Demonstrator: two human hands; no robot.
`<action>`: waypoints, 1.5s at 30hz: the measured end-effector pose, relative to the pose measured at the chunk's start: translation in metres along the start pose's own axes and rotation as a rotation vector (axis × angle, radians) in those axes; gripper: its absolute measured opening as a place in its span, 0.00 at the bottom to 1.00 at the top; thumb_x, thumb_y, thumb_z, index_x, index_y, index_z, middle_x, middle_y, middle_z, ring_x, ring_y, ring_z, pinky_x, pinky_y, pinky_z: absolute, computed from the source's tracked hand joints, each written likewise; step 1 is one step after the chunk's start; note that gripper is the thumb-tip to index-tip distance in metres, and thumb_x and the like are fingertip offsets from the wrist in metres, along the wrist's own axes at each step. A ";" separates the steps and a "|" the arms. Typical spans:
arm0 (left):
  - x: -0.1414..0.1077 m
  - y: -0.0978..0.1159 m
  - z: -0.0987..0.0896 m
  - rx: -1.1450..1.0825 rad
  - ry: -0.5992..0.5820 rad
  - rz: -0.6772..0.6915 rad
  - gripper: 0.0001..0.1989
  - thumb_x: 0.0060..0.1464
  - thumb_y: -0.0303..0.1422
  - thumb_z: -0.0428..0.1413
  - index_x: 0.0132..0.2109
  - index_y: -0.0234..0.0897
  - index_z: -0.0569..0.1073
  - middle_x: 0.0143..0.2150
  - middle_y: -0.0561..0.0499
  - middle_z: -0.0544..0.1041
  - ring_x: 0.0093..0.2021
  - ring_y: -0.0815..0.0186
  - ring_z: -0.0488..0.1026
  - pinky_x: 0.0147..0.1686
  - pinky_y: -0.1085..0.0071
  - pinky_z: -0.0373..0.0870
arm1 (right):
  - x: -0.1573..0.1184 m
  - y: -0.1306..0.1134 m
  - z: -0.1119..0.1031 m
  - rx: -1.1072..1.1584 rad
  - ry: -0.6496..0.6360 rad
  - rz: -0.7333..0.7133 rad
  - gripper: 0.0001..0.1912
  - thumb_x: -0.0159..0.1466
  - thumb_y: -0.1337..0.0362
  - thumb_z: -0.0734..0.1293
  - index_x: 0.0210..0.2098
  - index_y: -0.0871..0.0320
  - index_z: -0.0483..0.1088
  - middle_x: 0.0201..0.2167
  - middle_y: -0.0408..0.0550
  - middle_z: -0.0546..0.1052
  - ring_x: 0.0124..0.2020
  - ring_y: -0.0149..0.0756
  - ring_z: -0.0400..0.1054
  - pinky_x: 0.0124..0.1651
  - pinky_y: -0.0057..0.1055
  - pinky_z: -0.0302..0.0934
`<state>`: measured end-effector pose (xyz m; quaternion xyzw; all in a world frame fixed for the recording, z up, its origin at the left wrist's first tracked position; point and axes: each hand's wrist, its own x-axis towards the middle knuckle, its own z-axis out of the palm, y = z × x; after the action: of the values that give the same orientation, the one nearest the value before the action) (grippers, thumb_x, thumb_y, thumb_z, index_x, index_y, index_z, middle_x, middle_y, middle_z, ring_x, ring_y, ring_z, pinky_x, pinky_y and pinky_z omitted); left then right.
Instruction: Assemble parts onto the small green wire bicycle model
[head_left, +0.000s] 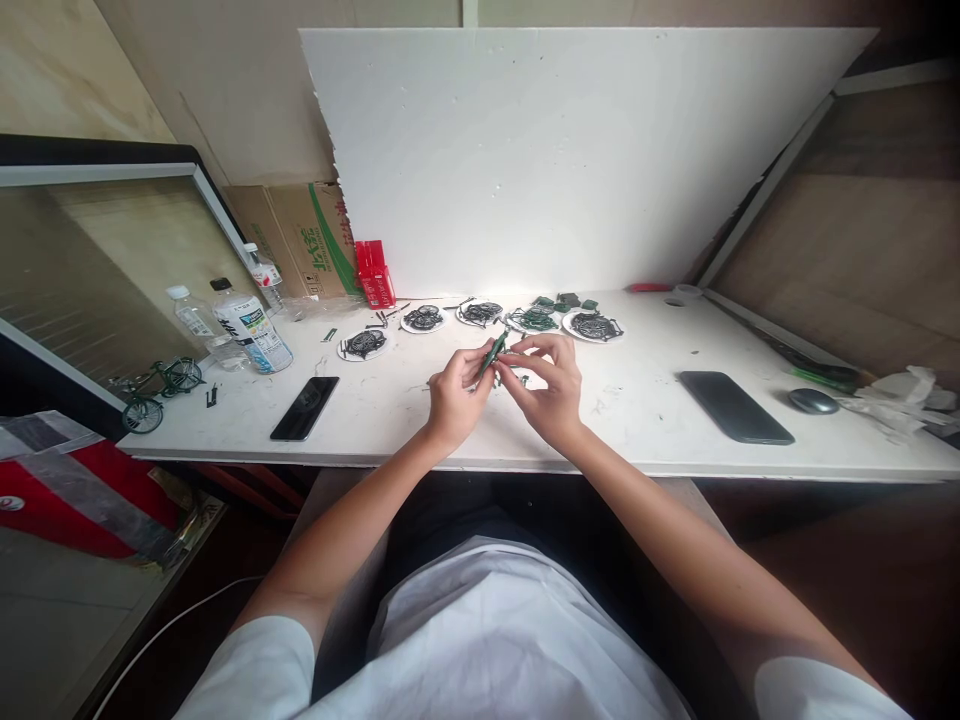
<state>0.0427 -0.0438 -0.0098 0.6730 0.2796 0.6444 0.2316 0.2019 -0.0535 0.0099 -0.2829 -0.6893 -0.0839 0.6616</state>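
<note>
Above the middle of the desk, my left hand (456,398) is closed on a slim green model bicycle part (493,352), which tilts up to the right. My right hand (551,392) meets it from the other side, thumb and forefinger pinched at the part; the fingertips hide the exact contact. Behind the hands, white plates hold small pieces: a plate of green parts (534,320), a plate of dark parts (592,326), another dark-part plate (424,318) and a plate of wheel-like pieces (363,345). Tiny bits lie partly hidden under my hands.
A green model bicycle (161,388) stands at the desk's left end near a plastic bottle (255,328). A phone (304,408) lies to the left; a larger black slab (735,406) and a mouse (814,401) lie right. A white board (585,160) leans behind the desk (645,385).
</note>
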 end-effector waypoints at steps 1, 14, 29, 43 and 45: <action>0.000 -0.001 0.000 0.000 -0.002 -0.005 0.13 0.67 0.37 0.63 0.56 0.40 0.76 0.59 0.41 0.84 0.57 0.55 0.84 0.55 0.59 0.86 | 0.000 0.001 -0.001 -0.005 -0.004 -0.018 0.08 0.69 0.65 0.76 0.45 0.44 0.83 0.44 0.51 0.79 0.48 0.48 0.73 0.43 0.48 0.71; -0.007 -0.028 0.001 0.131 -0.023 -0.049 0.10 0.66 0.28 0.62 0.51 0.41 0.71 0.52 0.42 0.86 0.51 0.57 0.86 0.47 0.65 0.85 | -0.016 0.029 0.004 -0.081 -0.189 -0.065 0.02 0.72 0.62 0.73 0.44 0.48 0.79 0.43 0.52 0.79 0.48 0.50 0.71 0.48 0.51 0.67; -0.014 -0.056 0.006 0.156 -0.033 -0.145 0.12 0.64 0.27 0.62 0.46 0.43 0.65 0.43 0.45 0.85 0.42 0.60 0.87 0.39 0.68 0.81 | -0.040 0.046 0.014 -0.107 -0.308 -0.002 0.02 0.76 0.62 0.68 0.45 0.51 0.71 0.42 0.52 0.79 0.46 0.49 0.68 0.48 0.48 0.64; -0.017 -0.058 0.009 0.117 -0.103 -0.146 0.09 0.68 0.32 0.61 0.48 0.42 0.66 0.47 0.42 0.86 0.47 0.58 0.87 0.45 0.65 0.82 | -0.042 0.047 0.019 -0.101 -0.353 0.146 0.11 0.79 0.58 0.61 0.38 0.51 0.65 0.34 0.49 0.72 0.40 0.47 0.63 0.44 0.45 0.60; -0.017 -0.057 0.008 0.132 -0.108 -0.152 0.09 0.67 0.31 0.61 0.48 0.42 0.66 0.47 0.42 0.86 0.47 0.58 0.87 0.45 0.65 0.82 | -0.042 0.048 0.019 -0.076 -0.365 0.174 0.12 0.80 0.58 0.59 0.39 0.51 0.64 0.34 0.49 0.72 0.40 0.47 0.64 0.44 0.45 0.60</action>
<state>0.0465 -0.0127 -0.0609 0.6974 0.3588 0.5680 0.2496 0.2080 -0.0168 -0.0453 -0.3768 -0.7671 0.0002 0.5192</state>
